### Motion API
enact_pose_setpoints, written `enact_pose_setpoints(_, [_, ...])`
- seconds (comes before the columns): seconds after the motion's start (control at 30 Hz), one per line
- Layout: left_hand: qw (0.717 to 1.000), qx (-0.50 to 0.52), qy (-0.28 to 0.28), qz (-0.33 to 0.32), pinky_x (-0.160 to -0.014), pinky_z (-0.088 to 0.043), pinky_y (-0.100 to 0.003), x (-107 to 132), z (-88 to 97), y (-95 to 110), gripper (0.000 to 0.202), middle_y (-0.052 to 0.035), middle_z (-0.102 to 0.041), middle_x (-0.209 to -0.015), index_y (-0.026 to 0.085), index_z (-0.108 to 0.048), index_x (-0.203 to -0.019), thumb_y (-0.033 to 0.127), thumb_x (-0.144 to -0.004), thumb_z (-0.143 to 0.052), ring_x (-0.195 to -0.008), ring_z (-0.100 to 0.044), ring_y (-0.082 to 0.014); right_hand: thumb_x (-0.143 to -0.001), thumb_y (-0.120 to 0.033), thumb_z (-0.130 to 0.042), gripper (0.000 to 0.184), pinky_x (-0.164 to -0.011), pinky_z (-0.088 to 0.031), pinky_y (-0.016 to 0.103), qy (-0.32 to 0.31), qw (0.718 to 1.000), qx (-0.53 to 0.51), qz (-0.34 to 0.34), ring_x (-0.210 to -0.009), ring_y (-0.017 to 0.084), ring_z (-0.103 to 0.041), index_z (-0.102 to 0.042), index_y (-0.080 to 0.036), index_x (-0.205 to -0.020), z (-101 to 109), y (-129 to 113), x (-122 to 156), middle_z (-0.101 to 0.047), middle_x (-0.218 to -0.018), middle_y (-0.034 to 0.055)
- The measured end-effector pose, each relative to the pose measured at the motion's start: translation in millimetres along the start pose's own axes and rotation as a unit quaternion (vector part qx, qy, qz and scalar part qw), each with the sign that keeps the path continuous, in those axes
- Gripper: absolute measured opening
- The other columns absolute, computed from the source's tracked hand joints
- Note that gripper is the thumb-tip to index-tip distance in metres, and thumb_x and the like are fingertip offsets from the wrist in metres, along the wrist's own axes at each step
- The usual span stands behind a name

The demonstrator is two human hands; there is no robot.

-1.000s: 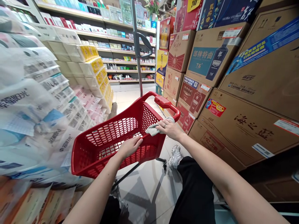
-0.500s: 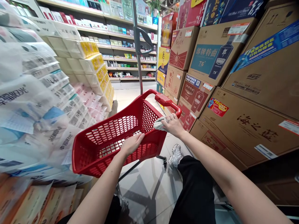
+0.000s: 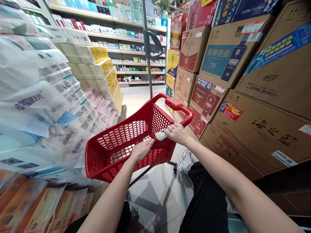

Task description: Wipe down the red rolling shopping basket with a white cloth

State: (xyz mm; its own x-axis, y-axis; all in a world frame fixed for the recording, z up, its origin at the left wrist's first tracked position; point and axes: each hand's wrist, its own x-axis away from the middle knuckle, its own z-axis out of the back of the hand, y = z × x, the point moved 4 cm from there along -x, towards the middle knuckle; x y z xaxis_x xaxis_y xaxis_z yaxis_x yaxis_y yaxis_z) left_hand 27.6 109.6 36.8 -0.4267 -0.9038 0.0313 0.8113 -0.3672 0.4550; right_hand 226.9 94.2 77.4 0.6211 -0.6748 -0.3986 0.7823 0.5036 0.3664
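Note:
A red plastic shopping basket (image 3: 116, 152) on a wheeled frame stands in front of me in a shop aisle, empty inside. My left hand (image 3: 142, 149) grips its near rim, fingers curled over the edge. My right hand (image 3: 177, 133) presses a small pale cloth (image 3: 160, 135) against the basket's right rim, just below the red handle (image 3: 178, 105). The fingers of that hand are closed on the cloth.
Stacked packs of tissue and toilet paper (image 3: 41, 106) fill the left side. Cardboard cartons (image 3: 245, 84) are piled high on the right. A grey metal post (image 3: 148, 55) rises behind the basket. Shelves of goods (image 3: 126, 42) cross the aisle's far end. My black-trousered leg and white shoe (image 3: 186, 160) are on the tiled floor.
My right hand with the cloth slid up the right rim toward the handle, then came back down it. The left hand kept its hold on the near rim.

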Motion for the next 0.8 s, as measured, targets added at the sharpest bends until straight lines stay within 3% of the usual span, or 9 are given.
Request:
enact_pose_setpoints(0.1, [1.0,-0.01,0.005,-0.001,-0.083,-0.042,-0.032,-2,-1.0,5,0.066,-0.0016,-0.067,-0.11,0.028,-0.063,-0.105,0.063,-0.088,-0.009,-0.102,-0.06,-0.0239,-0.096,-0.024,-0.033,0.026,-0.084,-0.03,0.038,0.002,1.0,0.02,-0.019,-0.089,0.021,-0.049,-0.058,-0.018,-0.102,4,15,6,-0.059,-0.093,0.0087])
enact_pose_setpoints(0.23, [1.0,-0.02,-0.003,0.0,-0.081,-0.043,-0.033,-5,-4.2,8,0.067,-0.0026,-0.067,-0.109,0.028,-0.062,-0.107,0.064,-0.088,-0.008,-0.102,-0.06,-0.0248,-0.096,-0.028,-0.035,0.026,-0.082,-0.031,0.039,-0.008,0.999,0.035,-0.033,-0.089,0.023,-0.049,-0.059,-0.017,-0.1,3,17,3,-0.059,-0.091,0.0096])
enact_pose_setpoints(0.57, [0.999,-0.034,-0.002,0.016,-0.079,-0.042,-0.033,2,-4.1,1,0.064,-0.0022,-0.067,-0.109,0.029,-0.062,-0.103,0.061,-0.089,-0.008,-0.101,-0.06,-0.025,-0.095,-0.045,-0.037,0.038,-0.073,-0.032,0.034,-0.033,0.997,0.012,0.061,-0.081,0.021,-0.051,-0.059,-0.015,-0.09,0,12,-8,-0.061,-0.085,0.0107])
enact_pose_setpoints(0.73, [0.998,-0.024,-0.045,-0.033,-0.08,-0.043,-0.031,8,0.8,-14,0.065,-0.0042,-0.068,-0.108,0.026,-0.063,-0.105,0.061,-0.089,-0.011,-0.099,-0.061,-0.0233,-0.097,-0.033,-0.034,0.031,-0.072,-0.032,0.033,-0.009,0.998,0.009,0.069,-0.08,0.019,-0.051,-0.059,-0.017,-0.093,5,9,0,-0.06,-0.085,0.0084])
enact_pose_setpoints(0.8, [0.998,-0.037,-0.06,0.007,-0.086,-0.042,-0.033,13,3.9,-34,0.067,-0.0065,-0.066,-0.113,0.026,-0.062,-0.112,0.065,-0.086,-0.014,-0.105,-0.059,-0.0257,-0.097,-0.025,-0.033,0.027,-0.073,-0.032,0.033,-0.006,0.998,0.004,0.061,-0.079,0.018,-0.051,-0.059,-0.017,-0.098,6,11,2,-0.06,-0.086,0.0076])
